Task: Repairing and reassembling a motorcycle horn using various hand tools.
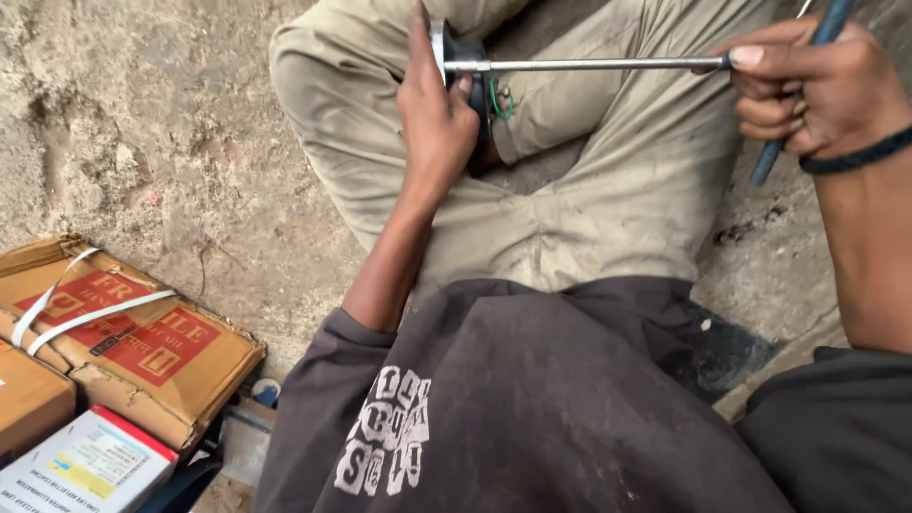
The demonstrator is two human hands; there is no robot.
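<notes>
The metal rod [589, 65] runs level across the top of the view, above the person's folded legs in dusty khaki trousers [608, 190], one end fixed into a dark round disc part [472, 66] and the other end reaching the right hand. The left hand [435, 119] comes up from below and grips that disc part, its fingers [419, 38] wrapped round the rim and the thumb pressed on the face beside the rod, so the hand is closed on the part. A short green wire loop [503, 100] shows just right of the disc, touching or close to it; which one cannot be told. The right hand [807, 85], with a dark band [855, 157] on its wrist, meets the rod's far end with the fingertips curled in and pinched about the tip, while a blue-grey handled tool [798, 85] slants through the same closed grip, its shaft sticking out above and below the hand. The person sits on rough concrete floor [142, 123], wearing a dark sweatshirt [532, 399] with pale print. At the lower left lie a battered cardboard box [142, 342] bound with white straps, a plainer brown box [28, 399] and a white carton [90, 470], well apart from both hands.
</notes>
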